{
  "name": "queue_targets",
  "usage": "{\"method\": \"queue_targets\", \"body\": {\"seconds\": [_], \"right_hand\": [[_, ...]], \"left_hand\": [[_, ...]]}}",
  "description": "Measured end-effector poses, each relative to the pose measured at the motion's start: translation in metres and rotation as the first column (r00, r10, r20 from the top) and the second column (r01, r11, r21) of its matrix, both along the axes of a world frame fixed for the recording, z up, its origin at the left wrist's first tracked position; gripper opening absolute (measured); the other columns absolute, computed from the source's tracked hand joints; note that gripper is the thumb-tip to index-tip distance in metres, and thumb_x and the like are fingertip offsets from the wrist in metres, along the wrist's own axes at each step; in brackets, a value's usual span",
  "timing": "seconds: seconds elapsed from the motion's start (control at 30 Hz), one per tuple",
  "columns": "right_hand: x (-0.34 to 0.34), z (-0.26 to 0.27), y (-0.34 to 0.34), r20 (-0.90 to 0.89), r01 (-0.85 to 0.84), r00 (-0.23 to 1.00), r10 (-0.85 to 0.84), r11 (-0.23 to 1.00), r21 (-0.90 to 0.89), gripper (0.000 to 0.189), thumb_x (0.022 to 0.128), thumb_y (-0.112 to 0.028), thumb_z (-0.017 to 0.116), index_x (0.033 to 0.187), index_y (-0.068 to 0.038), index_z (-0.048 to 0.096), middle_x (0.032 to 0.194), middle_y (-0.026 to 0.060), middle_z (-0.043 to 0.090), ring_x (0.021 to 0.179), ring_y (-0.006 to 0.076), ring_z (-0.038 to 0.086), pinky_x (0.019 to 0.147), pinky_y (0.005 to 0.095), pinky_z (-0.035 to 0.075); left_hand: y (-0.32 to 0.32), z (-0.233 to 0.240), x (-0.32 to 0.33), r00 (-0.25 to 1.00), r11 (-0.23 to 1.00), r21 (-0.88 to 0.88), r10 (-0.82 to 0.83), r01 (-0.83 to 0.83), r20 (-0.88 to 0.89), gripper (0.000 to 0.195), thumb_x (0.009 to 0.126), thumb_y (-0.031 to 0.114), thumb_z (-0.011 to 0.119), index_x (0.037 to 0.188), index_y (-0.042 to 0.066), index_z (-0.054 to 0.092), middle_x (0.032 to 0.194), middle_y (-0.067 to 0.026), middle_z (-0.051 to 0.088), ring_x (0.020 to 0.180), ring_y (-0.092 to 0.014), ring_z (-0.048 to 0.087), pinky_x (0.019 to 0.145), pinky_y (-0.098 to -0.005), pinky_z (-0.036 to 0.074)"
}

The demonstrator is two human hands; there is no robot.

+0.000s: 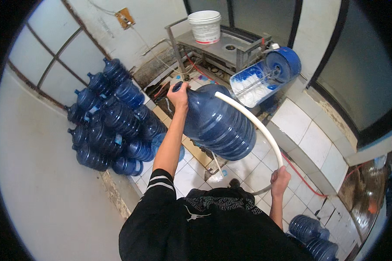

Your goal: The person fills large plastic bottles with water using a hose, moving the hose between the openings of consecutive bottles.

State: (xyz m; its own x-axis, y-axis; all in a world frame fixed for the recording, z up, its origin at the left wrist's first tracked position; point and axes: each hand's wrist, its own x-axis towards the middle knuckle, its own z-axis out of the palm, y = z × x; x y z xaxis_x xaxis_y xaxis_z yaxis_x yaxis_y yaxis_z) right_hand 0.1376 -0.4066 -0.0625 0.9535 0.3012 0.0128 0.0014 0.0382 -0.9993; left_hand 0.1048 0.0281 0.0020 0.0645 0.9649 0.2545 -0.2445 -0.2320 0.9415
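Observation:
My left hand (179,94) grips the neck of a large blue plastic water jug (219,120), holding it tilted in front of me with its base towards the lower right. In my right hand (280,179) is a thick white hose (258,122). The hose arches up and its end lies over the jug's shoulder; whether it touches the jug, I cannot tell. No water is seen coming from its end. The lower part of the hose runs behind my body.
Several blue jugs (104,120) stand stacked at the left wall, more (305,228) at lower right. A metal stand (202,49) bears a white bucket (204,27). Near a blue trough (256,84) is a tiled ledge (307,140). A red hose (302,177) crosses the tiled floor (248,169).

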Motion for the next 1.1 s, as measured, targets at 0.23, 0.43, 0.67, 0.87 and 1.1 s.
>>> {"method": "queue_targets", "body": {"seconds": [0.23,0.43,0.67,0.87,1.1], "right_hand": [[0.018,-0.005,0.013,-0.040,-0.058,0.997,0.059,0.998,0.011,0.050,0.093,-0.044,0.041,0.057,-0.011,0.034,0.047,-0.0029,0.033,0.038,0.0057,0.032,0.033,0.0222,0.023],[0.030,0.007,0.063,-0.046,-0.042,0.998,0.045,0.998,0.048,0.045,0.091,-0.048,0.044,0.064,-0.014,0.035,0.050,-0.0036,0.033,0.038,0.0047,0.031,0.032,0.0207,0.023],[0.002,0.004,0.063,-0.114,0.073,0.992,-0.059,0.990,0.117,0.046,0.090,-0.051,0.044,0.063,-0.014,0.035,0.049,-0.0049,0.030,0.036,0.0048,0.029,0.031,0.0203,0.020],[-0.012,0.012,0.068,-0.100,0.143,0.986,-0.133,0.984,0.105,0.050,0.093,-0.048,0.041,0.056,-0.013,0.033,0.046,-0.0045,0.030,0.035,0.0051,0.029,0.031,0.0213,0.023],[0.030,0.028,0.138,-0.024,0.075,0.997,-0.075,0.997,0.006,0.055,0.091,-0.054,0.039,0.054,-0.013,0.035,0.045,-0.0037,0.034,0.035,0.0064,0.032,0.032,0.0230,0.024]], "left_hand": [[0.019,0.020,-0.062,0.918,0.961,-0.222,0.232,-0.165,0.321,0.011,0.065,0.004,0.064,0.073,-0.003,0.060,0.066,-0.0082,0.061,0.060,-0.017,0.056,0.059,-0.0259,0.043],[0.056,-0.009,-0.123,0.787,0.903,-0.380,0.380,-0.201,0.486,0.010,0.060,0.007,0.062,0.062,-0.002,0.058,0.066,-0.0082,0.059,0.060,-0.018,0.055,0.059,-0.0301,0.043],[0.065,0.014,-0.173,0.650,0.875,-0.465,0.433,-0.137,0.624,0.011,0.066,0.009,0.062,0.067,0.000,0.056,0.070,-0.0092,0.057,0.065,-0.021,0.056,0.061,-0.0326,0.048],[0.076,0.023,-0.200,0.629,0.868,-0.459,0.466,-0.189,0.622,0.011,0.068,0.010,0.063,0.071,0.000,0.060,0.075,-0.0090,0.059,0.067,-0.019,0.057,0.062,-0.0315,0.049],[0.072,0.020,-0.207,0.635,0.903,-0.414,0.385,-0.113,0.669,0.010,0.068,0.009,0.063,0.071,0.001,0.059,0.073,-0.0087,0.058,0.066,-0.018,0.056,0.063,-0.0317,0.048]]}}
